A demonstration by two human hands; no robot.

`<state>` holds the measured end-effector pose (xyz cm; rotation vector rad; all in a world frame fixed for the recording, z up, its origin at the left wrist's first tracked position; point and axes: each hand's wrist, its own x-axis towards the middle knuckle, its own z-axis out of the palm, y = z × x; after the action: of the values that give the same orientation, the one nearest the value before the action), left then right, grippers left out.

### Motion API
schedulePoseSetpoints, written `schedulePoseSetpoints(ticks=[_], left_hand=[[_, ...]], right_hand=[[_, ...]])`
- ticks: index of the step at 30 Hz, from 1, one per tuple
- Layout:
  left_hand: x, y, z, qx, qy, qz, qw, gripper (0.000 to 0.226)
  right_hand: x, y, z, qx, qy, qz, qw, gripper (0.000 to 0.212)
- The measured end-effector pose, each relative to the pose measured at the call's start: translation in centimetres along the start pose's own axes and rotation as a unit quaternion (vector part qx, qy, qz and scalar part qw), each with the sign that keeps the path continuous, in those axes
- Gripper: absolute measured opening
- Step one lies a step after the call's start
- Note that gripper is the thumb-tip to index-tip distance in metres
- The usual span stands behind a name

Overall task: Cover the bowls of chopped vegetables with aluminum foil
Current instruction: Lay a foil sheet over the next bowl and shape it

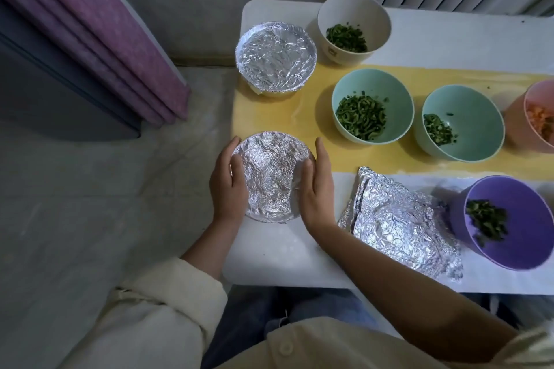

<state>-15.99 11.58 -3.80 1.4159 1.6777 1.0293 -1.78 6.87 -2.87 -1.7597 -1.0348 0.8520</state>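
Observation:
A foil-covered bowl stands at the table's near left corner. My left hand cups its left side and my right hand cups its right side, fingers curved against the foil rim. A second foil-covered bowl sits farther back. A crumpled stack of aluminum foil sheets lies to the right of my right hand. Uncovered bowls of chopped green vegetables: a cream bowl, two teal bowls, and a purple bowl.
A pink bowl with orange pieces is cut off at the right edge. A yellow runner crosses the white table. Purple curtain and bare floor lie to the left; a radiator stands behind.

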Motion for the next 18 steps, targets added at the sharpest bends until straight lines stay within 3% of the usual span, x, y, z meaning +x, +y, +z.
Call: schedulePoseSetpoints(ticks=[6,11,18], left_hand=[[0.8,-1.6,0.6,-0.01,0.003,-0.035,0.999,0.035],[0.9,-1.6,0.8,-0.062,0.0,-0.076,0.995,0.032],[2.1,0.9,0.5,-0.048,-0.15,-0.082,0.984,0.035]], right_hand=[[0.1,0.5,2.1,0.062,0.107,0.068,0.99,0.036],[0.5,0.8,1.8,0.114,0.099,0.144,0.978,0.032],[0.5,0.0,0.0,0.112,0.149,0.117,0.976,0.028]])
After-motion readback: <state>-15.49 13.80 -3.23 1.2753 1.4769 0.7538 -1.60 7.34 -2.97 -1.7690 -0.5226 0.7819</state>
